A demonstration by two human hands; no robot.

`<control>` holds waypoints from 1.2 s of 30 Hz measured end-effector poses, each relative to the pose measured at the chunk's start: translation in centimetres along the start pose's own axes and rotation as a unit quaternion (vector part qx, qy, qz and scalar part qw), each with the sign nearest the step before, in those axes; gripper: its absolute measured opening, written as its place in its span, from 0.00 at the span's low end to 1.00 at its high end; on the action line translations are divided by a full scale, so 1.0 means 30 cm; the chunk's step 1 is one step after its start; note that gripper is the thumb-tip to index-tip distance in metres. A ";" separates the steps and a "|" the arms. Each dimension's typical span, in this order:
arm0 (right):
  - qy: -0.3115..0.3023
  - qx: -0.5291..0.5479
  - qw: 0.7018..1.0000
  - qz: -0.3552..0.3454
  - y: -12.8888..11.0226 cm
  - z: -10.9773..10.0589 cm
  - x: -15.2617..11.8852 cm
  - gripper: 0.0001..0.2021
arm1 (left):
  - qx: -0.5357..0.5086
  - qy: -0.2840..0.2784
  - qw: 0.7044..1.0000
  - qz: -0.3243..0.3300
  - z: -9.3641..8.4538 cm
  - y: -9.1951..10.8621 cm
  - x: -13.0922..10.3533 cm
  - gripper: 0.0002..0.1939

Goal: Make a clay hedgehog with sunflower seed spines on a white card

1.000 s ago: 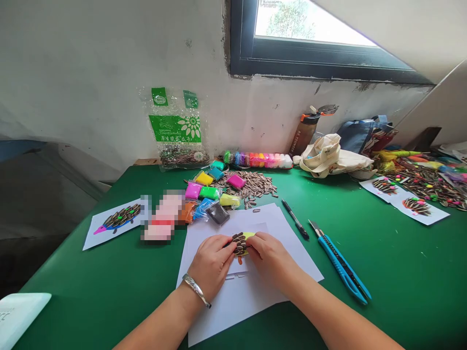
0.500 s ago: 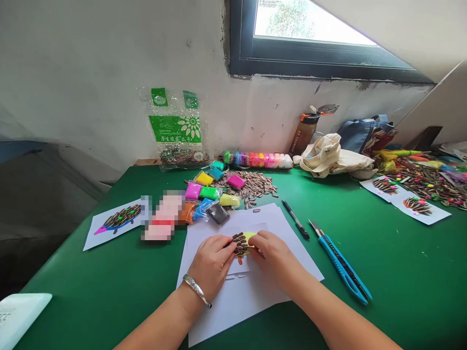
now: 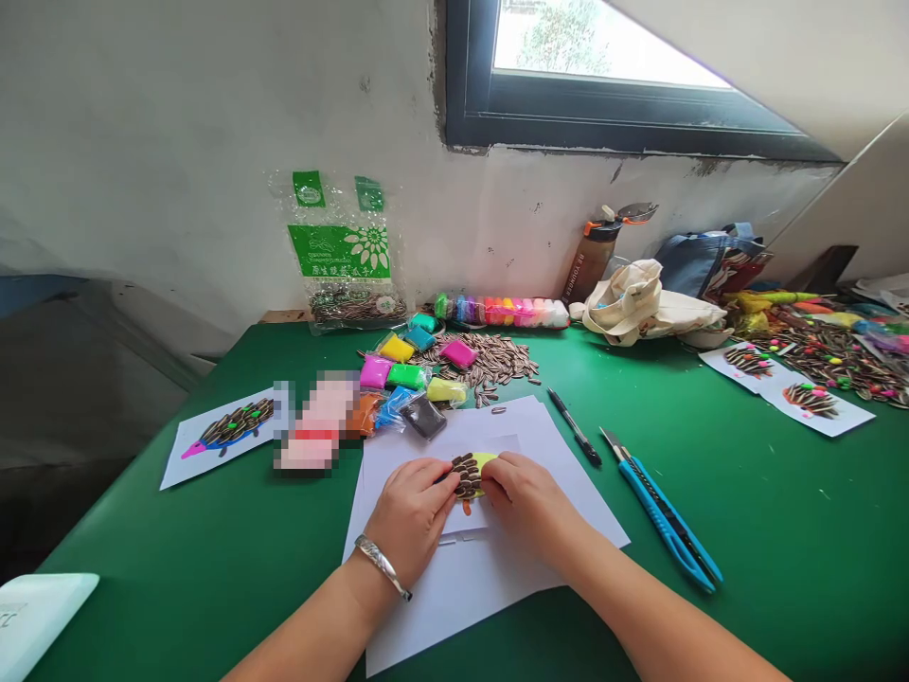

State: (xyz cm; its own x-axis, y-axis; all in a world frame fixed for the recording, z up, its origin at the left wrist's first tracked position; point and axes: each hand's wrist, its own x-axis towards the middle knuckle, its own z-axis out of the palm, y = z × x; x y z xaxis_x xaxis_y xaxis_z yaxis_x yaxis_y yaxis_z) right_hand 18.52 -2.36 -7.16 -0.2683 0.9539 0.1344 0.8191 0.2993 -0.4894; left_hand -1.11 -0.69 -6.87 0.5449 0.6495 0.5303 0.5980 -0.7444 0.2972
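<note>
A yellow clay figure, partly covered in rows of striped sunflower seeds, lies on a small white card on top of larger white paper sheets. An orange clay foot sticks out at its lower edge. My left hand, with a silver bangle at the wrist, has its bent fingers closed against the figure's left side, thumb and fingertips pressing on the seeds. At the right side, my right hand is pinched down on the seeds and yellow clay; whatever lies between those fingertips is hidden.
Beyond the paper lie clay packets and a heap of loose seeds. To the right are a black pen and a blue utility knife, blade exposed. A finished hedgehog card lies left; a bottle stands behind.
The right fingertips have shifted slightly left and down onto the seeds beside the yellow clay. My left hand stays in place.
</note>
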 end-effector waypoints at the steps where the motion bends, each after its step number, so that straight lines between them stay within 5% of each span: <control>1: -0.001 -0.001 1.000 -0.001 0.000 0.000 0.001 0.09 | 0.000 -0.001 1.000 0.000 0.000 0.000 0.000 0.12; 10: -0.011 0.037 0.999 0.007 -0.003 -0.015 0.005 0.09 | -0.004 -0.003 1.000 -0.003 0.001 -0.002 0.000 0.12; 15: 0.063 0.031 0.997 0.036 0.064 -0.084 0.044 0.08 | -0.012 -0.011 1.000 -0.009 -0.002 0.001 0.001 0.12; 20: 0.055 -0.100 0.992 0.060 0.125 -0.123 0.142 0.12 | -0.018 -0.020 1.000 -0.015 -0.003 -0.004 -0.006 0.12; 27: -0.001 -0.209 0.978 0.005 0.098 -0.089 0.253 0.09 | -0.034 -0.013 0.999 -0.030 -0.013 -0.014 -0.011 0.13; 33: 0.031 -0.187 0.982 0.011 0.073 -0.100 0.192 0.13 | -0.038 -0.009 0.999 -0.033 -0.014 -0.015 -0.007 0.12; 36: 0.062 -0.064 0.995 0.037 0.054 -0.118 0.103 0.13 | -0.037 -0.012 0.999 -0.034 -0.013 -0.015 -0.007 0.12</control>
State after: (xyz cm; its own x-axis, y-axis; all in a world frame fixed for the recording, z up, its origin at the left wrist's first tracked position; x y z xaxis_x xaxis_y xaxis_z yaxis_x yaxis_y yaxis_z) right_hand 20.83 1.15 -4.49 -0.1473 0.9663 0.2109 0.8945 0.2211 -0.3885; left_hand -1.72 -0.56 -6.79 0.5192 0.7021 0.4873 0.5900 -0.7069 0.3900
